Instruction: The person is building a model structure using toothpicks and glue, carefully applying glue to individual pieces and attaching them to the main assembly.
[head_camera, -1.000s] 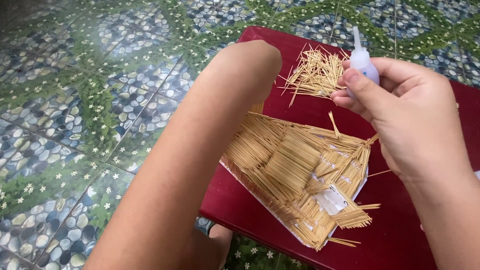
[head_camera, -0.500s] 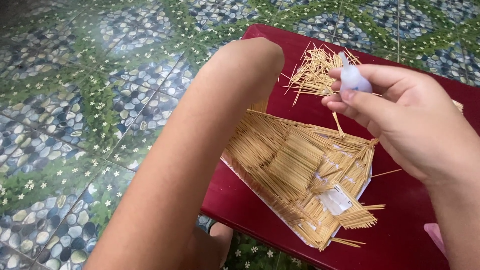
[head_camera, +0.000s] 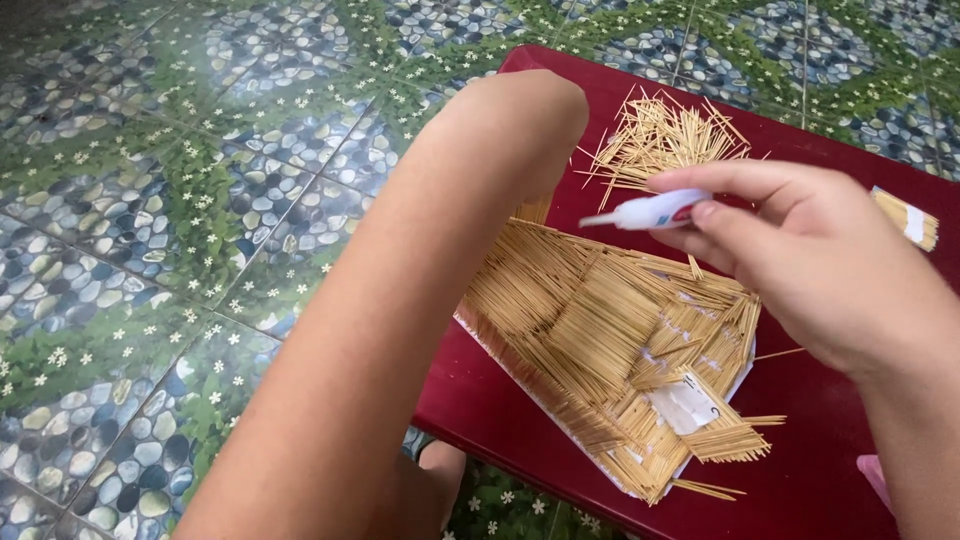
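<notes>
Your left hand is hidden behind your bent forearm, so its grip can't be read. Your right hand (head_camera: 810, 265) pinches a small white glue tube (head_camera: 650, 211), tip pointing left, above the toothpick model (head_camera: 600, 340) on the red table (head_camera: 500, 410). A white paper scrap (head_camera: 685, 405) sits among the sticks; loose toothpicks (head_camera: 665, 135) lie behind.

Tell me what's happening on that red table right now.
A person is working on a flat model made of toothpicks that lies on a red table. The right hand holds a small white glue tube above the model, nozzle pointing left. The left forearm reaches across in front; its hand is hidden behind the wrist. A loose pile of toothpicks sits at the table's far edge.
</notes>
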